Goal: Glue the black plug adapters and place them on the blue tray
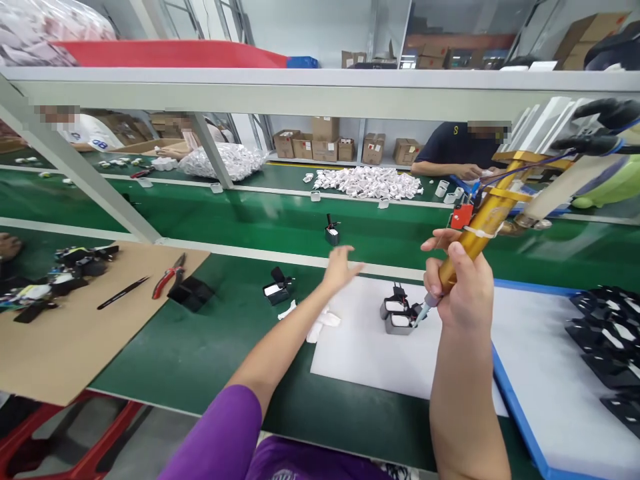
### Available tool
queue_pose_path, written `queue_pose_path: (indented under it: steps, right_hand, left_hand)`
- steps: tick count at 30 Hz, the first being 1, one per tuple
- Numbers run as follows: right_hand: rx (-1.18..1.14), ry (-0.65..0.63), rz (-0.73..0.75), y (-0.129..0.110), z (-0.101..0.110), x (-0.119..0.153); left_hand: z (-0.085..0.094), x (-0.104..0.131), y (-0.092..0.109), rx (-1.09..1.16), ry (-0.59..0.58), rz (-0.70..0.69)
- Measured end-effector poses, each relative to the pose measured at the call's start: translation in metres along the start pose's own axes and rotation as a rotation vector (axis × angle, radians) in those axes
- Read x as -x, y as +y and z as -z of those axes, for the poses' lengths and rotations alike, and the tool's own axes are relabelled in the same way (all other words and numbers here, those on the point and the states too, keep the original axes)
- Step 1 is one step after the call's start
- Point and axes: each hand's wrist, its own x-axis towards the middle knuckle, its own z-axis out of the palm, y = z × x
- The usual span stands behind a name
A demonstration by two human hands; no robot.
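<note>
My right hand [467, 283] is wrapped round a gold cylindrical dispensing gun [493, 210] with a tapered nozzle, a red switch and cables. The nozzle tip points down beside small black device housings with white tops [400, 321], which stand together on a white sheet [360, 340]. Stretched forward over the bench edge, my left hand [343, 268] has its fingers apart and holds nothing. Just beyond its fingertips, a similar black housing [332, 233] stands on the green conveyor belt [280, 227]. Another black housing [278, 287] lies on the bench left of my forearm.
At right is a blue-edged tray [525, 427] with several black parts. White cloth pieces [323, 323] lie under my left forearm. Pliers [170, 275], a black pen-like tool [123, 292] and a black box [191, 293] are at left. People sit across the belt; a shelf beam [320, 92] crosses overhead.
</note>
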Motion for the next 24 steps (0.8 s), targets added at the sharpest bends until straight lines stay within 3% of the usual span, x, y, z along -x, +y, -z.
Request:
queue_pose_path:
  steps: [2, 5, 9, 12, 14, 16, 20, 24]
  right_hand:
    - [-0.012, -0.004, -0.005, 0.000, -0.001, 0.000]
    - [-0.018, -0.021, -0.015, 0.002, 0.000, 0.001]
    - [-0.013, -0.050, -0.019, 0.005, 0.003, 0.000]
    - [-0.009, -0.050, -0.027, 0.006, 0.004, -0.001]
    - [-0.006, -0.045, -0.030, 0.005, 0.003, -0.001]
    - [0.002, -0.028, -0.022, 0.003, 0.002, -0.001]
    - [0.038, -0.003, 0.011, -0.002, -0.002, 0.001]
    - [0.047, 0.008, 0.024, -0.006, -0.005, 0.003]
  left_hand:
    - [0.008, -0.033, -0.013, -0.041, 0.147, 0.128]
    - [0.012, -0.072, -0.024, -0.057, 0.228, 0.254]
    - [0.011, -0.097, -0.027, -0.045, 0.177, 0.318]
    - [0.010, -0.095, -0.021, -0.043, 0.098, 0.295]
    - [0.009, -0.079, -0.013, -0.036, 0.016, 0.236]
    - [0.011, -0.049, -0.003, -0.018, -0.084, 0.166]
    - [0.030, 0.041, 0.014, -0.020, -0.349, -0.080]
    - [0.055, 0.122, 0.016, -0.047, -0.555, -0.176]
